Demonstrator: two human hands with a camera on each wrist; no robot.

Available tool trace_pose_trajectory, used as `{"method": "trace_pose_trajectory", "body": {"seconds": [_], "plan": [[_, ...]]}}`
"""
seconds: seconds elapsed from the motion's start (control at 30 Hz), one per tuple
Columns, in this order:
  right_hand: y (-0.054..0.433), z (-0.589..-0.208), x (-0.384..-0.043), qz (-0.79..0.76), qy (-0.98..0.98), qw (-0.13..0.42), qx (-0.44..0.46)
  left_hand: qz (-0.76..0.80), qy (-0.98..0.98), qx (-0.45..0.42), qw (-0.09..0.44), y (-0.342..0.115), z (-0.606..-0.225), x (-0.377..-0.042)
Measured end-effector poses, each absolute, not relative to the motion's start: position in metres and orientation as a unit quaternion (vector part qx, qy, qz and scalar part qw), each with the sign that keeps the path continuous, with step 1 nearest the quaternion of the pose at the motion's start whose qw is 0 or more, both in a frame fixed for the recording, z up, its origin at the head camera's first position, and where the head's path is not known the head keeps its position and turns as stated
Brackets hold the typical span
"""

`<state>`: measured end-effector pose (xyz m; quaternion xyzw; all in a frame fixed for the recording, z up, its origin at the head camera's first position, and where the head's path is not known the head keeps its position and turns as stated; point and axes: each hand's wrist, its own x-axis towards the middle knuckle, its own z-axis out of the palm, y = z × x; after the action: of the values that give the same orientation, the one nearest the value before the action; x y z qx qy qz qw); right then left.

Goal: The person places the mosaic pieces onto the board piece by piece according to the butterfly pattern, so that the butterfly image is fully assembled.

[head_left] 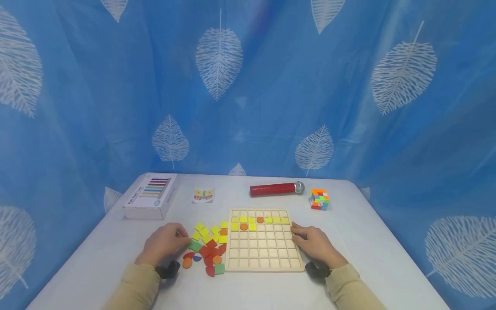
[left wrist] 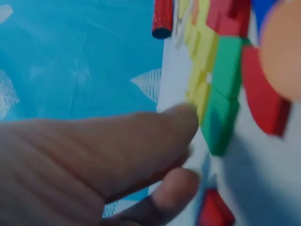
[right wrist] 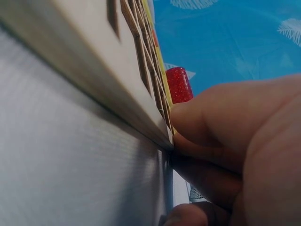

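Observation:
A wooden grid board (head_left: 267,249) lies flat on the table; yellow pieces and orange discs fill some of its cells in the two far rows. My right hand (head_left: 314,243) holds the board's right edge, the thumb (right wrist: 188,120) on its rim and the fingers alongside. Left of the board is a loose pile of yellow squares (head_left: 206,237), red pieces (head_left: 209,251), orange discs and green squares (head_left: 195,246). Beside that pile is my left hand (head_left: 164,242), its thumb (left wrist: 174,125) close to a green square and a yellow one. Nothing shows between thumb and forefinger.
A white box (head_left: 145,212) stands at the far left, with a butterfly picture card (head_left: 203,196) to its right. Farther back, behind the board, lie a red microphone (head_left: 273,189) and a colourful puzzle cube (head_left: 319,199). A blue leaf-print curtain (head_left: 267,107) hangs behind the table.

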<state>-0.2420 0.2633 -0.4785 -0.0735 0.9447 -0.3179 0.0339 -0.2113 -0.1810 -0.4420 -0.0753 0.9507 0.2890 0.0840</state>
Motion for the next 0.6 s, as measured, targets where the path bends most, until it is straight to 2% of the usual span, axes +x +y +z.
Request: {"method": "trace_pose_trajectory", "body": {"seconds": [0.13, 0.6], "plan": [[0.2635, -0.4806, -0.2428, -0.319, 0.945, 0.031, -0.072, 0.278, 0.951, -0.084, 0.105, -0.185, -0.446, -0.2117], [0.2625, -0.4792, -0.2402, -0.317, 0.945, 0.028, -0.078, 0.282, 0.951, -0.076, 0.104, -0.1813, -0.4494, -0.2123]]}}
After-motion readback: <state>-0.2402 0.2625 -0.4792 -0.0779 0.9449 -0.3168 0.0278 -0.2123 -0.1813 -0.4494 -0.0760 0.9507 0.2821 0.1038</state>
